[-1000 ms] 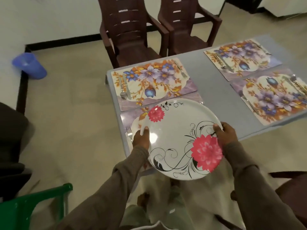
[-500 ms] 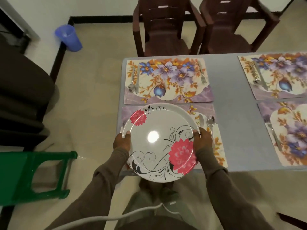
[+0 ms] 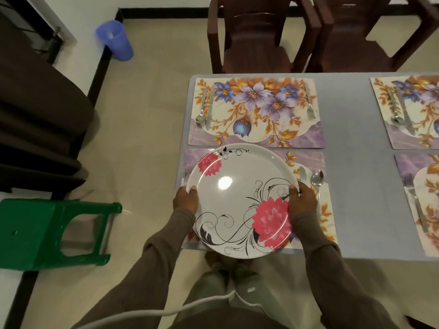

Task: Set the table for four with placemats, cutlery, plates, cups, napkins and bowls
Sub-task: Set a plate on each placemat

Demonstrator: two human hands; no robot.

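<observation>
A white plate [image 3: 240, 198] with pink flowers and black swirls is held over the near-left floral placemat [image 3: 306, 160]. My left hand [image 3: 186, 199] grips its left rim, thumb on top. My right hand [image 3: 303, 200] grips the right rim. The plate's near edge overhangs the table's front edge. A fork [image 3: 186, 175] peeks out left of the plate; a knife [image 3: 303, 174] and spoon [image 3: 317, 178] lie on the mat to its right. I cannot tell whether the plate touches the mat.
The grey table [image 3: 351, 176] carries three more placemats with cutlery: far left [image 3: 256, 115], far right [image 3: 408, 110], near right [image 3: 425, 205]. Two brown chairs [image 3: 256, 36] stand behind it. A green stool [image 3: 47, 231], a blue bin [image 3: 115, 40] and dark furniture are on the left.
I have come square to the table. The plate, held in both hands throughout, has moved forward and down over the near-left placemat.
</observation>
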